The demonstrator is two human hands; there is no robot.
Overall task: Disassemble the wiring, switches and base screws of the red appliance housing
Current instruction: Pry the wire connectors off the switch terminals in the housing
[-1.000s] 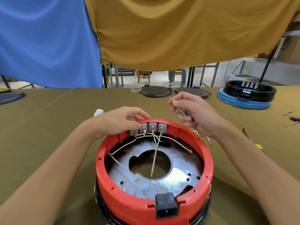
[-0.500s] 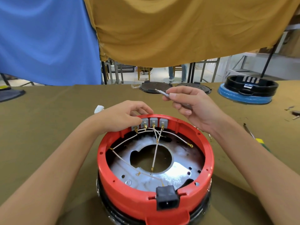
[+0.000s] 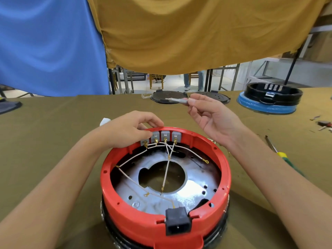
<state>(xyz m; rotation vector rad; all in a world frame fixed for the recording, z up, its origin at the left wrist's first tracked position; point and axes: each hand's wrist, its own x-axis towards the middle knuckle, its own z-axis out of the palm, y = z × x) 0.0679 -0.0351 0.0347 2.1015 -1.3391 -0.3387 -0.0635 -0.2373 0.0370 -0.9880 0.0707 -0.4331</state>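
The red appliance housing (image 3: 125, 218) stands upside down on the table in front of me, with a silver plate inside. A row of grey switches (image 3: 165, 136) sits on its far inner wall, and white wires (image 3: 166, 171) with brass terminals run from them across the plate. A black power socket (image 3: 177, 224) sits at the near rim. My left hand (image 3: 125, 131) grips the far rim, thumb against the leftmost switches. My right hand (image 3: 212, 119) is raised above the far rim and pinches a small grey wire piece (image 3: 177, 100) between thumb and fingertip, the other fingers spread.
Two black round lids (image 3: 166, 97) lie at the table's far edge. A black ring on a blue base (image 3: 269, 99) stands far right. A green-and-yellow screwdriver (image 3: 280, 155) lies right of the housing, small metal parts (image 3: 323, 124) beyond it. White scrap (image 3: 105, 121) lies behind my left hand.
My right hand has lifted away from the housing rim and turned palm toward me, its fingers spreading while it keeps the small wire piece pinched. My left hand stays on the rim.
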